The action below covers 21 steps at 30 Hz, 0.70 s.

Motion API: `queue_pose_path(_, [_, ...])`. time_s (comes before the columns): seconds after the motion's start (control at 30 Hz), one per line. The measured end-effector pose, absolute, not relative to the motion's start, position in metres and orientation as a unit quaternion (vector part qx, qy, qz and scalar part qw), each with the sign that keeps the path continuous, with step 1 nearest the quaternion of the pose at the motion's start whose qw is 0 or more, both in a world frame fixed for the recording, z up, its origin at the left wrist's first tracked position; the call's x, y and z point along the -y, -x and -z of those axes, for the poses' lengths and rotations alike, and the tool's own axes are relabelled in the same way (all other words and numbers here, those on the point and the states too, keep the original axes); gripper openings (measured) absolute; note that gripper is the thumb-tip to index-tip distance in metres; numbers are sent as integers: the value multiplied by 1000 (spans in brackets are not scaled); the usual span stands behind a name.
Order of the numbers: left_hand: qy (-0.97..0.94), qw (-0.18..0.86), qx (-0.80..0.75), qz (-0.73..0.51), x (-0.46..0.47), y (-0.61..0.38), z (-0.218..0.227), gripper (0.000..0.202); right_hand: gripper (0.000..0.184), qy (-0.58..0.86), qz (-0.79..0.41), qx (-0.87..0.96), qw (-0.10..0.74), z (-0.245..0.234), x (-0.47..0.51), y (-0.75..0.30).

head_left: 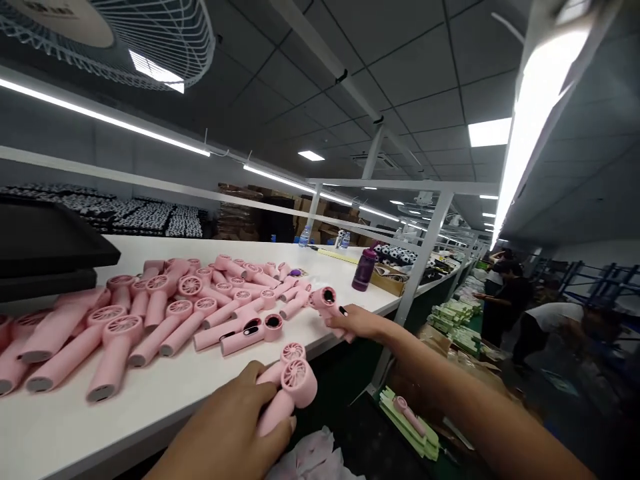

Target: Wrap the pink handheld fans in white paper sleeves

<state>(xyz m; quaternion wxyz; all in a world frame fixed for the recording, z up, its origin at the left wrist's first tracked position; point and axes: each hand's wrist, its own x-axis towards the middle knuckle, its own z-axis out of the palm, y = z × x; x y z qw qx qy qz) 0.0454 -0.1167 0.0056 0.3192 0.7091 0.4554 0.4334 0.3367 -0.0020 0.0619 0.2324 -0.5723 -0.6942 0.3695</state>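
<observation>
Two pink handheld fans are gripped by their handles in my left hand, in front of the table's near edge. My right hand reaches out to the table edge, its fingers wrapped round another pink handheld fan with a dark round opening in its head. Between the hands, two fans with black oval panels lie on the white tabletop. Many more pink fans are heaped to the left, their handles pointing various ways.
A purple bottle stands near a cardboard box farther along the table. Black trays sit at the left. Below the table's edge are green packages with a pink fan on top. Several people work at the right.
</observation>
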Motion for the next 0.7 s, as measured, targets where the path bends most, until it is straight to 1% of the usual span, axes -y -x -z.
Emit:
queue_pose_path(0.1, [-784, 239, -480, -313, 95, -89, -35, 20, 34, 610, -353, 691, 164, -70, -45, -329])
queue_pose_path(0.23, [-809, 166, -508, -244, 52, -128, -43, 27, 28, 640, -323, 679, 157, -58, -107, -334])
queue_pose_path(0.37, [-817, 134, -514, -223, -1, -164, -31, 35, 31, 651, -283, 686, 161, -52, -153, -367])
queue_pose_path(0.53, [-815, 81, -531, -216, -59, -201, -17, 43, 34, 669, -226, 688, 168, -48, -188, -407])
queue_pose_path(0.63, [-792, 60, -570, -211, -84, -211, -16, 45, 35, 713, -151, 669, 149, -41, -201, -417])
queue_pose_path(0.7, [-775, 46, -594, -211, -98, -211, -17, 44, 42, 733, -96, 657, 143, -35, -208, -414])
